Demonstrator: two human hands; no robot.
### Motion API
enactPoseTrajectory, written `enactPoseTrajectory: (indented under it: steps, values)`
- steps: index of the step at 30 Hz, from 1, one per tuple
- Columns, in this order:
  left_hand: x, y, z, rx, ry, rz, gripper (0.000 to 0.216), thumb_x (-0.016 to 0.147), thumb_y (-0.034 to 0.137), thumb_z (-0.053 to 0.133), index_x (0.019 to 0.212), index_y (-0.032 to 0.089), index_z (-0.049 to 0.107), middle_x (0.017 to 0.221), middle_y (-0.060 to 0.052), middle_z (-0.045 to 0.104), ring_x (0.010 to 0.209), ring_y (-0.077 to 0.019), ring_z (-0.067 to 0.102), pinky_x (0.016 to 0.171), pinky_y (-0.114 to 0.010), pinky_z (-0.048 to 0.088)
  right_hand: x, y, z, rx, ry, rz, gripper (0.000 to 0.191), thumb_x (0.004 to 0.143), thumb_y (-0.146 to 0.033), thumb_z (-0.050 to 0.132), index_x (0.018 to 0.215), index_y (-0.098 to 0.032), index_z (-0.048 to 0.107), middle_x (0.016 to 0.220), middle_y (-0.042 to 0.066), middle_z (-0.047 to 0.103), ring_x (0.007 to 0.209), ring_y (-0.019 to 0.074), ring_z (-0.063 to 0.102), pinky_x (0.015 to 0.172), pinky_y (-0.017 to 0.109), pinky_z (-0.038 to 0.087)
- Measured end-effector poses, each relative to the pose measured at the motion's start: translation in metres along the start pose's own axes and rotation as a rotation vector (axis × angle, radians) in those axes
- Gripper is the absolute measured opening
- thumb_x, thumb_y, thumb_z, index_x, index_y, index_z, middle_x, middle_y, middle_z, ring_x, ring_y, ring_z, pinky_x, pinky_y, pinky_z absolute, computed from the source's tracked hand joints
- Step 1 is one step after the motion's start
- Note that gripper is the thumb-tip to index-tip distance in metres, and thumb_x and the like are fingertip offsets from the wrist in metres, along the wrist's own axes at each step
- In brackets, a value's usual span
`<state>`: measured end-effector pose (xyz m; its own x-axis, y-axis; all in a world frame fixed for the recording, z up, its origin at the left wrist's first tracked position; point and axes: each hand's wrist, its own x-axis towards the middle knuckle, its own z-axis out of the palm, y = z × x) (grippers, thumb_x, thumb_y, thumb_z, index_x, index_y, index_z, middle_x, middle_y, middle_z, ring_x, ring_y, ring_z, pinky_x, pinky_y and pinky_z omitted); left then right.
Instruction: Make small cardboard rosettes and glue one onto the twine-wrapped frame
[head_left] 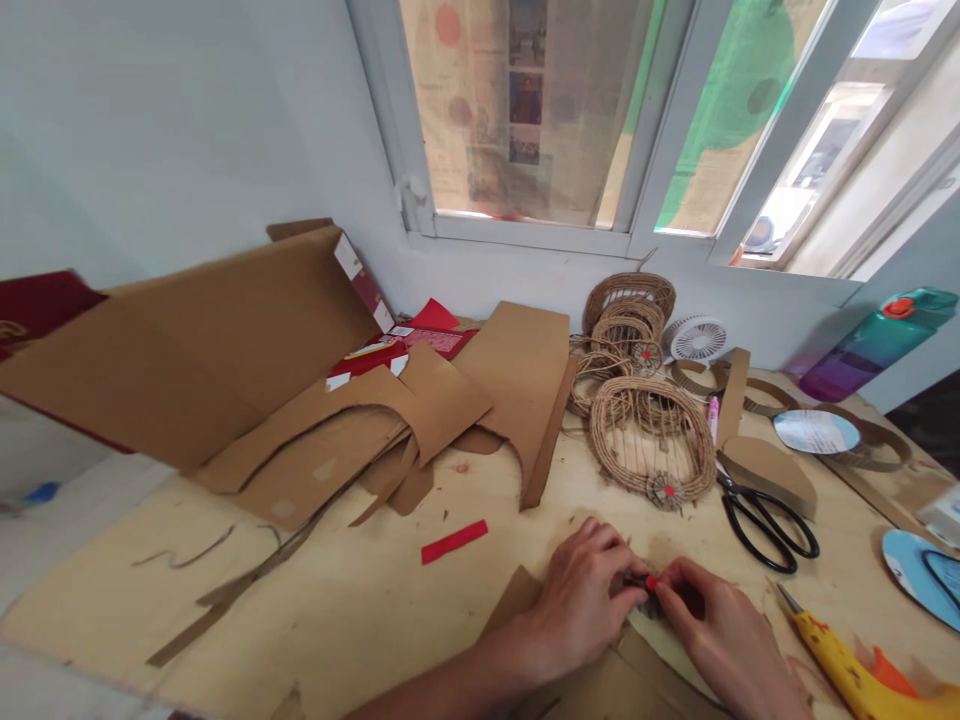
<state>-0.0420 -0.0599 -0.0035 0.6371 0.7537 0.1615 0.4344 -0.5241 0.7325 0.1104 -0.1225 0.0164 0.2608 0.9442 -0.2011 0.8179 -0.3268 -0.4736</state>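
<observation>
A pale wooden tabletop (pixel 360 620) fills most of the scene, below a white-framed sliding window (pixel 525 235) with patterned paper behind its glass. At far left stands a large open brown cardboard box (pixel 217 340) with dark red outer sides. Cut sheets of brown cardboard (pixel 517 370) lie beside it, some curved and overlapping. Right of centre, against the wall, sits a cluster of oval brown twine-wrapped frames (pixel 600 440), the front one bearing a small round twine rosette with a red centre. At bottom centre-right, a person's bare left hand (pixel 589 590) and right hand (pixel 712 620) meet over more cardboard. A teal-to-purple bottle (pixel 874 345) leans at the far right; a yellow tool with a pointed metal tip (pixel 832 655) lies near the right hand, with black-handled scissors (pixel 739 487) beyond it. A white round fan (pixel 697 338) stands behind the frames. A flat red strip (pixel 454 541) lies left of the hands. Smallest, a tiny red piece (pixel 652 582) is pinched in the right hand's fingertips, against a small dark item, mostly hidden, gripped by the left hand's curled fingers.
</observation>
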Motion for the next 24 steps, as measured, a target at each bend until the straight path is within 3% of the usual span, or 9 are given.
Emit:
enactPoseTrajectory:
  steps: [8,24]
  values:
    - [-0.0009,-0.0009,0.0017,0.007,0.008,0.005,0.013,0.075,0.025,0.074,0.085,0.020,0.067,0.086,-0.001,0.060,0.091,-0.0199,0.050,0.079,-0.030,0.041,0.0014,-0.0009,0.0031,-0.078,0.042,0.012,0.025,0.081,-0.036,0.044,0.064,-0.026,0.059,0.061,-0.002,0.069,0.061,0.0188,0.063,0.052,0.023,0.034]
    - [-0.0012,-0.0021,0.0012,-0.013,0.001,0.023,0.013,0.076,0.024,0.071,0.089,0.022,0.067,0.088,-0.001,0.060,0.092,-0.0202,0.049,0.080,-0.031,0.041,0.0030,-0.0040,0.0025,-0.123,-0.021,0.066,0.026,0.082,-0.037,0.041,0.067,-0.026,0.060,0.066,-0.001,0.069,0.068,0.0212,0.064,0.058,0.026,0.036]
